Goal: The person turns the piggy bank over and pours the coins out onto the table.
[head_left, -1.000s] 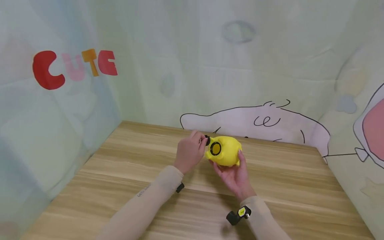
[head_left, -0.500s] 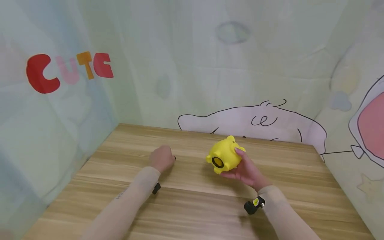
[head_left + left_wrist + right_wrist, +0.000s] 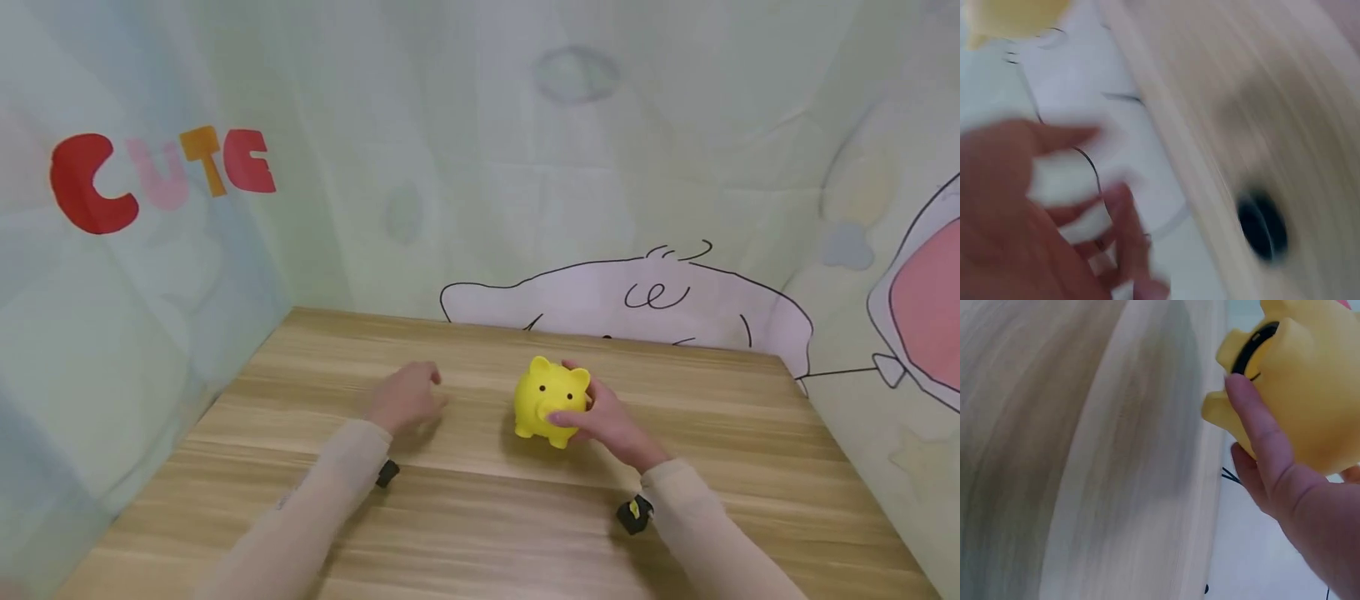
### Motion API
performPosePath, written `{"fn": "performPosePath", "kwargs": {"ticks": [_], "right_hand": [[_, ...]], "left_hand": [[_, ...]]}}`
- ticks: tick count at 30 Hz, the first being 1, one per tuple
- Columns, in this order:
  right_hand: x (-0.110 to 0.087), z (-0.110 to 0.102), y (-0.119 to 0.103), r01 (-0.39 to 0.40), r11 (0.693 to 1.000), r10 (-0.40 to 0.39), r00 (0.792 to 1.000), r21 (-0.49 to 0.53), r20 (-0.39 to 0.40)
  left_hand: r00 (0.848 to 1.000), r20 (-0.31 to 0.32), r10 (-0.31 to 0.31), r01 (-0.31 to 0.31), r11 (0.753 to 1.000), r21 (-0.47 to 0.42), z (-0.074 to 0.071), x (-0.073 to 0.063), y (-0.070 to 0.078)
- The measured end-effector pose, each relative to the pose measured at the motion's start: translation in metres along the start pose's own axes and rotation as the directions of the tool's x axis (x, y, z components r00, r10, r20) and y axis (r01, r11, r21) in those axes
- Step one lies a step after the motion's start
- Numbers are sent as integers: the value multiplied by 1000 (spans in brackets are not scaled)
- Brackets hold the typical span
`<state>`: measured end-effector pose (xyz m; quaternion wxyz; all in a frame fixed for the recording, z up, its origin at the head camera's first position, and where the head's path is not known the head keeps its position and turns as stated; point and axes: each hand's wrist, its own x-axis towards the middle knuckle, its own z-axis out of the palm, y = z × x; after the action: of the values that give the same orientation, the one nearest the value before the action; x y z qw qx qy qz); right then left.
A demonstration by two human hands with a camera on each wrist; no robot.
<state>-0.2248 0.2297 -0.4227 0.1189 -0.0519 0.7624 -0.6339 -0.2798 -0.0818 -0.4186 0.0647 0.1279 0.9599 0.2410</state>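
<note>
A yellow piggy bank (image 3: 546,402) is upright, its snout toward me, gripped from the right side by my right hand (image 3: 611,423). In the right wrist view the black-ringed opening (image 3: 1252,349) shows on its underside, between the stubby feet. My left hand (image 3: 405,398) is a little way to the left, over the table. Its fingers are parted and blurred by motion in the left wrist view, with nothing between them. A round black plug (image 3: 1263,226) lies on the tabletop near that hand; the head view hides it behind the hand.
The wood-grain table (image 3: 480,517) meets printed cloth walls at its back and sides. A cartoon dog drawing (image 3: 637,304) spans the rear cloth. Small black wrist cameras (image 3: 634,514) hang under both sleeves.
The left hand has carried the black plug leftward from the piggy bank and let go of it on the table. The right hand has turned the piggy bank upright, facing me, and lowered it.
</note>
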Motion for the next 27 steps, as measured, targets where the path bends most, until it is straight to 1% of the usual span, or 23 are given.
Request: {"fn": "performPosePath", "kwargs": {"ticks": [1,2,3,4,5,6,7,8,9,10,12,14,17,21,24,27], "right_hand": [[0,1,0,17,1000,-17,1000,-15,-7],[-1,2,0,36,999,-36,999,-33,-15],[-2,3,0,53,997,-54,998,-53,-18],[-3,4,0,69,995,-71,997,-73,-19],[-3,4,0,85,992,-87,996,-97,-18],[-4,5,0,94,989,-97,995,-117,-18],[-4,6,0,105,984,-108,994,-143,-15],[-5,7,1,112,979,-116,993,-168,-14],[-5,8,1,120,975,-124,992,-189,-7],[-6,10,1,125,970,-129,992,-208,-3],[-7,13,3,130,963,-131,991,-237,11],[-7,14,4,140,960,-139,990,-242,24],[-7,15,5,164,965,-159,986,-206,42],[-5,11,3,193,972,-189,981,-134,43],[-4,8,0,174,979,-173,985,-110,19],[-5,7,-3,97,986,-99,995,-138,-12]], "left_hand": [[998,29,63,-60,993,-104,3,-1,8],[990,72,119,-100,970,-221,7,-3,15],[978,117,173,-125,934,-335,11,-4,23],[965,157,211,-122,889,-442,14,-5,30],[952,199,233,-96,843,-529,17,-6,36],[940,232,251,-67,800,-597,20,-6,42],[932,254,258,-39,769,-638,23,-6,46],[926,269,264,-18,744,-667,26,-6,50],[923,273,271,-9,725,-689,28,-6,53],[923,274,271,0,712,-702,31,-5,55],[923,279,267,16,696,-718,36,-5,58],[926,277,257,21,697,-717,40,-5,59],[937,261,232,31,689,-724,44,-6,59],[957,204,208,7,684,-729,44,-4,62],[967,157,202,-24,684,-729,42,-2,66],[972,137,190,-33,690,-723,39,-1,69]]}}
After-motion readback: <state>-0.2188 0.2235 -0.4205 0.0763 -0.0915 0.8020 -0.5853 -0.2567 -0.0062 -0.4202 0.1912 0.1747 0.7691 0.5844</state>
